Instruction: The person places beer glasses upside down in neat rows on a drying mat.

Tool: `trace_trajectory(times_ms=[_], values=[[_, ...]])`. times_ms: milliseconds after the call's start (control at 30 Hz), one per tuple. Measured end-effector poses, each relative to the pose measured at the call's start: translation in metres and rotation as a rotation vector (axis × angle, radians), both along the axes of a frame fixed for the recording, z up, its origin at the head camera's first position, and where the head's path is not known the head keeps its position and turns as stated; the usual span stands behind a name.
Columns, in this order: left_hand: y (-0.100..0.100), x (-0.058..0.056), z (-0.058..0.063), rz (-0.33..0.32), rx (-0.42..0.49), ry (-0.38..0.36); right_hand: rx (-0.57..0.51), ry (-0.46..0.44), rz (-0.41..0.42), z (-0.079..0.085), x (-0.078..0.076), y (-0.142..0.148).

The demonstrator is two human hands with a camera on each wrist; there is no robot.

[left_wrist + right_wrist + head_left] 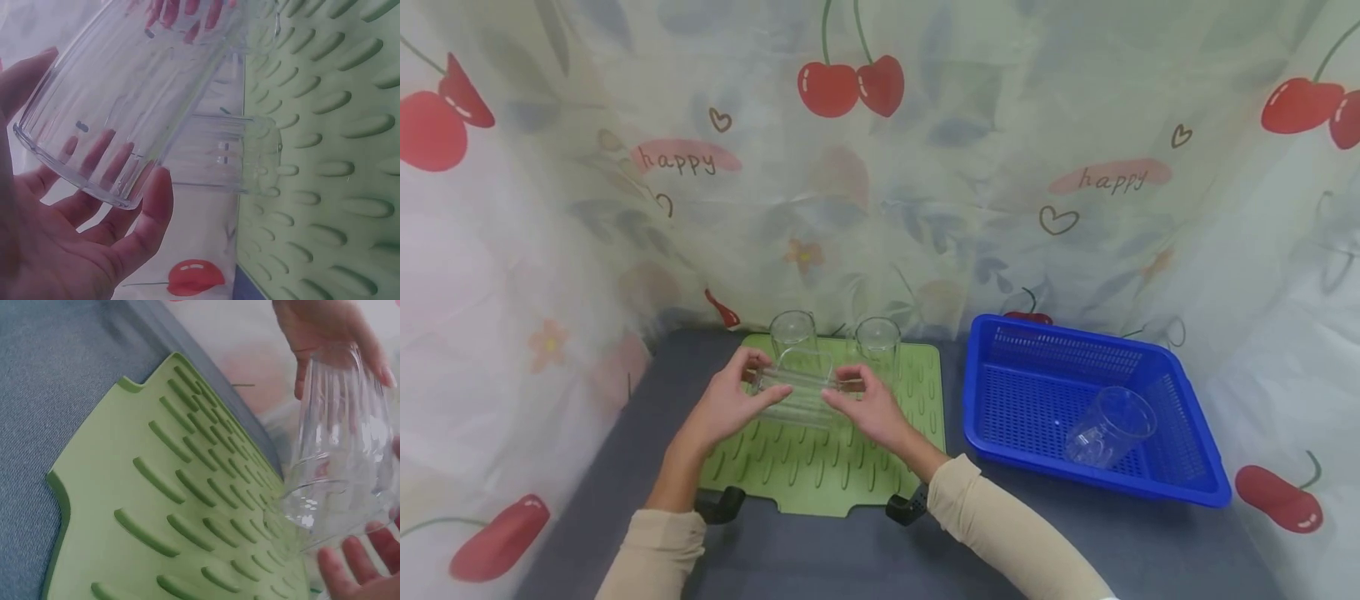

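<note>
A clear ribbed drinking glass [797, 400] lies sideways in the air between my two hands, over the green ridged mat [827, 479]. My left hand [730, 404] grips one end, thumb on the near side and fingers curled round the far side. At the other end my right hand [874, 408] holds it in the same way. In the left wrist view, the fingers of the left hand [81, 244] show through the glass wall. Behind it, a left standing glass [793, 325] and a right standing glass [880, 337] rest on the mat's far part.
To the right sits a blue perforated basket [1000, 450] with another clear glass [1112, 425] leaning inside. Black feet [904, 508] stick out near the mat's front corners. A cherry-printed curtain [880, 167] closes off the back and sides of the dark grey table [835, 558].
</note>
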State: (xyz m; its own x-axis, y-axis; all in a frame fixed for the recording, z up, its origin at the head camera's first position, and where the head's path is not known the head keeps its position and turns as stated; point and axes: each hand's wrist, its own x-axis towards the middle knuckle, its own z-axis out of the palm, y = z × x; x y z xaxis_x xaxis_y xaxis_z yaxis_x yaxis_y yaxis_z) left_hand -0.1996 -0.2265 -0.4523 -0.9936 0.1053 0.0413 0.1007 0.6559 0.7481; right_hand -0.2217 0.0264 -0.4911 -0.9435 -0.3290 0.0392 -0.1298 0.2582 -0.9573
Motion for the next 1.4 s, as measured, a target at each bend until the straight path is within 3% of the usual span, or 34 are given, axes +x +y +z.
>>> trace_trajectory(times_ms=[167, 300, 433, 600, 933, 1167, 1400], values=[[0.001, -0.001, 0.002, -0.005, -0.026, -0.004, 0.078, 0.245, 0.025, 0.006, 0.003, -0.002], [0.001, -0.003, 0.001, -0.004, -0.048, 0.008, 0.206, 0.456, 0.080, 0.011, 0.005, -0.006], [0.001, -0.003, 0.002, -0.006, -0.068, 0.020, 0.353, 0.563, 0.121, 0.012, 0.007, -0.011], [0.001, -0.003, 0.005, -0.007, -0.078, 0.025, 0.492, 0.553, 0.149, 0.010, 0.009, -0.018], [0.002, -0.003, 0.011, -0.035, -0.083, 0.007, 0.583, 0.510, 0.143, 0.001, 0.012, -0.033], [-0.005, -0.007, 0.011, -0.104, -0.036, -0.033, 0.531, 0.522, 0.148, -0.002, 0.012, -0.037], [-0.020, -0.011, 0.007, -0.119, 0.009, -0.012, 0.468, 0.454, 0.146, -0.009, 0.010, -0.038]])
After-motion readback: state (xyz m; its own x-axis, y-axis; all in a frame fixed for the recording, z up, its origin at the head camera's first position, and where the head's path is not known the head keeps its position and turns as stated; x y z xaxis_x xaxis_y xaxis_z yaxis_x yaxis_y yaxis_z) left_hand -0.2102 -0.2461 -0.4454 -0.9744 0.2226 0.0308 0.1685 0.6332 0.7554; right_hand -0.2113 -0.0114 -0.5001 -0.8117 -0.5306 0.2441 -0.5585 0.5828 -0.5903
